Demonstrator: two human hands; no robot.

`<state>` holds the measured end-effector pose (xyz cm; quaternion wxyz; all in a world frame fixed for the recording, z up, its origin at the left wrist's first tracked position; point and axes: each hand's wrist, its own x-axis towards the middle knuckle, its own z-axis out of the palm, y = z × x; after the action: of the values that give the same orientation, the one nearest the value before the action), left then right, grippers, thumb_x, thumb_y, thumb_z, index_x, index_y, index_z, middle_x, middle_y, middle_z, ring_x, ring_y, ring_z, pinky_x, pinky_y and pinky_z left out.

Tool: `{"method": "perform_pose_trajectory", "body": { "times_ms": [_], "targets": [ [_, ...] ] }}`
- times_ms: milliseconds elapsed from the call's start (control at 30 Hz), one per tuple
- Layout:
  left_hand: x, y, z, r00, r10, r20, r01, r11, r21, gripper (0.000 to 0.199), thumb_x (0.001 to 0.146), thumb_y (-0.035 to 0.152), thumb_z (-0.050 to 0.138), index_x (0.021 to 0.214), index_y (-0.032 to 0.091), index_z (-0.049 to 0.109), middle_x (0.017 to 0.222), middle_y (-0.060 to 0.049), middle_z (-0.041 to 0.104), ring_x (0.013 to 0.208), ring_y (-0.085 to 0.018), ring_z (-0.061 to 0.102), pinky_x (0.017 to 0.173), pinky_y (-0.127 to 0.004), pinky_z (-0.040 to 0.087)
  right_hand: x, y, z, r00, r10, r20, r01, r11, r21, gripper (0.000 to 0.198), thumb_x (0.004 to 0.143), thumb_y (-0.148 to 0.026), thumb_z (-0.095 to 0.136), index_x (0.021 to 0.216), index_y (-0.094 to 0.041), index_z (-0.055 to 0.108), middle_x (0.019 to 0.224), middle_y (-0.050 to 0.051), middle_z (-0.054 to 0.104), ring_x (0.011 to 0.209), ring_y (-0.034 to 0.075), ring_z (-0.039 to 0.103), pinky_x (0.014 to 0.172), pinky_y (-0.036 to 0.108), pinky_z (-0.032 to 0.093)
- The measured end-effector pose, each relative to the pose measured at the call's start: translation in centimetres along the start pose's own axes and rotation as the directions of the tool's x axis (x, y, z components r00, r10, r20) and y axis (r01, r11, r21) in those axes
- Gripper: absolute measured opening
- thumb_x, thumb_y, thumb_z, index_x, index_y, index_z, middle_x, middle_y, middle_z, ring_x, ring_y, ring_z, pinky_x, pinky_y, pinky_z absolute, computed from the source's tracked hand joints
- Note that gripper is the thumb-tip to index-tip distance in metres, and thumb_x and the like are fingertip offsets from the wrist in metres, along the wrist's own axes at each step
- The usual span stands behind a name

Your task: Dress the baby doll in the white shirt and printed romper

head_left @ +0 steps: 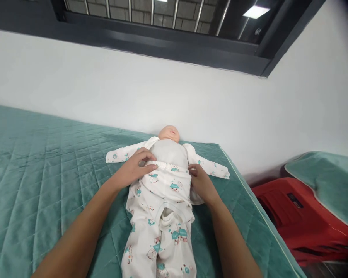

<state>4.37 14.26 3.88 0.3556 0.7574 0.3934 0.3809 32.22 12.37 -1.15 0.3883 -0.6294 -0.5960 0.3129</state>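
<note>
A baby doll [169, 133] lies on its back, its head toward the wall. It wears a white printed long-sleeved top [210, 166], spread open with the sleeves out to both sides, and a plain white layer [170, 151] covers its chest. White printed baby trousers [168, 179] reach up over its belly. My left hand [135, 166] pinches the waistband at the left, thumb and forefinger close together. On the opposite side, my right hand [201, 181] has its fingers curled at the waistband's edge; its fingertips are partly hidden.
A green quilted cover [46, 185] lies beneath the doll, with its piped edge running down the right. Beyond that edge stands a red plastic chair [290, 208] with green cloth [327, 181] over it. A white wall [118, 88] and barred window [162, 23] are behind.
</note>
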Motion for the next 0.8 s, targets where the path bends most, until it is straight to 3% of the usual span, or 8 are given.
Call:
{"method": "perform_pose_trajectory", "body": {
  "times_ms": [100, 200, 333, 500, 633, 800],
  "targets": [
    [0.0, -0.1, 0.2, 0.998, 0.015, -0.056, -0.012, 0.999, 0.043, 0.023, 0.081, 0.042, 0.064, 0.089, 0.022, 0.062, 0.112, -0.006, 0.056, 0.112, -0.025, 0.049, 0.103, -0.039, 0.036, -0.5, -1.4, -0.7, 0.993, 0.024, -0.115, -0.039, 0.991, -0.131, 0.013, 0.085, -0.034, 0.051, 0.091, -0.024, 0.058, 0.075, 0.001, 0.065, 0.069, 0.019, 0.056, 0.067, 0.033, 0.041],
    [0.2, -0.2, 0.2, 0.998, 0.009, -0.065, -0.011, 1.0, -0.023, 0.021, 0.08, 0.041, 0.064, 0.08, 0.02, 0.058, 0.105, -0.006, 0.057, 0.103, -0.023, 0.053, 0.095, -0.036, 0.041, -1.2, -3.1, -0.8, 0.963, -0.123, -0.241, 0.08, 0.98, -0.18, 0.018, 0.087, -0.04, 0.055, 0.087, -0.023, 0.059, 0.082, 0.003, 0.064, 0.076, 0.02, 0.056, 0.072, 0.034, 0.042],
    [0.6, -0.2, 0.2, 0.999, -0.026, -0.026, 0.024, 0.997, -0.073, 0.023, 0.08, 0.04, 0.061, 0.074, 0.02, 0.053, 0.091, -0.003, 0.059, 0.087, -0.019, 0.055, 0.08, -0.031, 0.044, -2.0, -4.5, -0.2, 0.938, -0.333, -0.099, 0.329, 0.943, -0.052, 0.017, 0.086, -0.04, 0.06, 0.089, -0.024, 0.058, 0.091, 0.003, 0.059, 0.083, 0.018, 0.053, 0.079, 0.032, 0.044],
    [1.8, -0.6, 0.7, 0.993, -0.024, -0.116, 0.032, 0.997, 0.07, 0.02, 0.086, 0.039, 0.053, 0.079, 0.02, 0.052, 0.079, 0.0, 0.06, 0.074, -0.017, 0.053, 0.069, -0.029, 0.038, -2.1, -4.9, 0.0, 0.904, -0.427, -0.001, 0.426, 0.902, -0.078, 0.021, 0.082, -0.04, 0.068, 0.09, -0.025, 0.054, 0.097, 0.003, 0.053, 0.087, 0.018, 0.05, 0.08, 0.032, 0.042],
    [3.8, -1.2, 1.1, 0.986, 0.051, -0.159, -0.022, 0.984, 0.176, 0.019, 0.09, 0.039, 0.049, 0.083, 0.021, 0.047, 0.077, 0.001, 0.058, 0.073, -0.018, 0.052, 0.069, -0.03, 0.036, -0.7, -5.7, -0.1, 0.897, -0.432, 0.093, 0.44, 0.895, -0.081, 0.023, 0.083, -0.039, 0.065, 0.078, -0.023, 0.049, 0.089, 0.001, 0.05, 0.08, 0.016, 0.046, 0.074, 0.03, 0.039],
    [5.5, -2.6, 1.0, 0.996, 0.012, -0.091, -0.012, 1.0, 0.001, 0.021, 0.089, 0.04, 0.05, 0.083, 0.02, 0.048, 0.08, 0.001, 0.054, 0.077, -0.017, 0.05, 0.069, -0.028, 0.037, 2.1, -6.3, -0.8, 0.94, -0.254, 0.227, 0.283, 0.953, -0.106, 0.038, 0.086, -0.05, 0.057, 0.067, -0.022, 0.041, 0.067, -0.004, 0.038, 0.064, 0.013, 0.035, 0.06, 0.027, 0.029]
  ]
}}
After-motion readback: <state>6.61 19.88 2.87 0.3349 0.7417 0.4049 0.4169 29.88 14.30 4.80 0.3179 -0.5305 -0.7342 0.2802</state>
